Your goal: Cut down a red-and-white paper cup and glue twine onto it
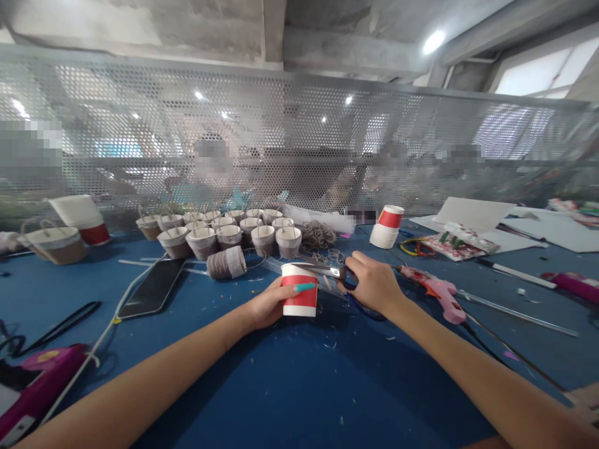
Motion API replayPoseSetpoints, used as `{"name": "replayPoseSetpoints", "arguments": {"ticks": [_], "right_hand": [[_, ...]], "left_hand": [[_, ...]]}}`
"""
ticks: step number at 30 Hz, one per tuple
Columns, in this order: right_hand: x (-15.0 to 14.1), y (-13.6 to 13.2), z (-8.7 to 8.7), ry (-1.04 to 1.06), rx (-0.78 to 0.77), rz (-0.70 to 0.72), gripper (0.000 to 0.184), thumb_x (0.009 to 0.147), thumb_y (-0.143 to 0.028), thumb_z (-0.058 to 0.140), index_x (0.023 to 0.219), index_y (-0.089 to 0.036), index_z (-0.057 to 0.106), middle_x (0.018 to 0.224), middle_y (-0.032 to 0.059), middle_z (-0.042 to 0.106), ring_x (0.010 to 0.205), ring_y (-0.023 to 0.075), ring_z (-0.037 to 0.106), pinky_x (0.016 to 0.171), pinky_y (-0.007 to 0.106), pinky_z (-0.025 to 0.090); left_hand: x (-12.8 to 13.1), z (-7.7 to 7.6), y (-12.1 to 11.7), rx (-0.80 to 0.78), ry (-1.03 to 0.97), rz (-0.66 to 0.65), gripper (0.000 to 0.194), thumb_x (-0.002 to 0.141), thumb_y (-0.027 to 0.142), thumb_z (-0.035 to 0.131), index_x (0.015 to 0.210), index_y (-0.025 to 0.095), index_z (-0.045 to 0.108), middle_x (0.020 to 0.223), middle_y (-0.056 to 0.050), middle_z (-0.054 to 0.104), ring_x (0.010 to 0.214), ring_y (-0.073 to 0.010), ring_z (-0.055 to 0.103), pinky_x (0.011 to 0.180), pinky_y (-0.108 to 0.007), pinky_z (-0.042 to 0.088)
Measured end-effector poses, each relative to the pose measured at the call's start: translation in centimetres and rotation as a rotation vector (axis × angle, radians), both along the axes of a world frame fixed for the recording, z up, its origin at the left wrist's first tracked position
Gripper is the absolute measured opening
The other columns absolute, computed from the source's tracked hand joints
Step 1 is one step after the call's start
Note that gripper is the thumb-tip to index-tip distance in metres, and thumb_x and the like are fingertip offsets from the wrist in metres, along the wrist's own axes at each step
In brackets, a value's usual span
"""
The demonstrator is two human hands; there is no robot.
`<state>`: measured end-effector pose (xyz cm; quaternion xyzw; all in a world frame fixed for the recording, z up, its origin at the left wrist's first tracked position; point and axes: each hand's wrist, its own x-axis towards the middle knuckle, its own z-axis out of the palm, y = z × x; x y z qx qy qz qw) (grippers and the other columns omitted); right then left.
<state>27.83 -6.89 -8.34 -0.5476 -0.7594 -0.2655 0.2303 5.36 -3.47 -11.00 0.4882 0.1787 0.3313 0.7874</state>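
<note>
The left hand (267, 304) grasps a red and white paper cup (299, 298), thumb laid across its red band, the nail painted turquoise. The cup is upright, in front of the person over the middle of the blue desk (281, 386). The right hand (374, 282) is closed around the handles of a pair of scissors (322, 269) — the blades point left and lie across the cup's rim; whether they bite into the wall, I cannot tell.

Beyond the cup, small buckets (202, 242) with looped handles stand in a cluster, their sides wrapped in grey-brown cord. One wrapped bucket (227, 263) lies on its side nearer the hands. Just right of the cluster is a tangle of cord (319, 236), and farther right a stack of paper cups (387, 227) stands upside down, a red band on the upper one.

A pink glue gun (435, 293) lies right of the right hand, with a clear stick (519, 313) beside it. White sheets (472, 215) spread behind. On the left are a black phone (152, 290), a pale cable (110, 325) running past it, and a purple tool (49, 374) at the near edge — only partly in view. A perforated metal screen (290, 137) rises behind the desk.
</note>
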Motion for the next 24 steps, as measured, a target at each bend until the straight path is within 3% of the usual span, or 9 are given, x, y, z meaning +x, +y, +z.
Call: {"name": "replayPoseSetpoints", "arguments": {"ticks": [12, 18, 24], "right_hand": [[0.16, 0.06, -0.15, -0.013, 0.052, 0.029, 0.034, 0.080, -0.043, 0.044, 0.066, -0.015, 0.055, 0.065, 0.0027, 0.052, 0.052, 0.0100, 0.043, 0.048, 0.023, 0.021], [0.22, 0.08, -0.09, -0.024, 0.081, 0.041, 0.035, 0.080, -0.042, 0.043, 0.064, -0.014, 0.055, 0.063, 0.0026, 0.052, 0.049, 0.0094, 0.041, 0.047, 0.023, 0.021], [0.19, -0.06, -0.07, -0.018, 0.081, 0.022, 0.035, 0.081, -0.042, 0.043, 0.064, -0.015, 0.055, 0.063, 0.0028, 0.051, 0.050, 0.0099, 0.043, 0.048, 0.023, 0.022]], "left_hand": [[-0.17, -0.26, 0.38, -0.017, -0.008, -0.012, 0.041, 0.069, 0.035, 0.069, 0.100, 0.009, 0.062, 0.084, -0.012, 0.068, 0.073, -0.0239, 0.067, 0.072, -0.036, 0.050], [-0.13, -0.14, 0.50, -0.079, 0.006, 0.038, 0.042, 0.069, 0.035, 0.069, 0.102, 0.010, 0.061, 0.086, -0.011, 0.067, 0.070, -0.0209, 0.064, 0.069, -0.036, 0.051], [-0.46, 0.50, 0.31, -0.120, -0.028, 0.010, 0.045, 0.069, 0.034, 0.069, 0.107, 0.012, 0.058, 0.107, -0.013, 0.063, 0.081, -0.0189, 0.062, 0.068, -0.031, 0.052]]}}
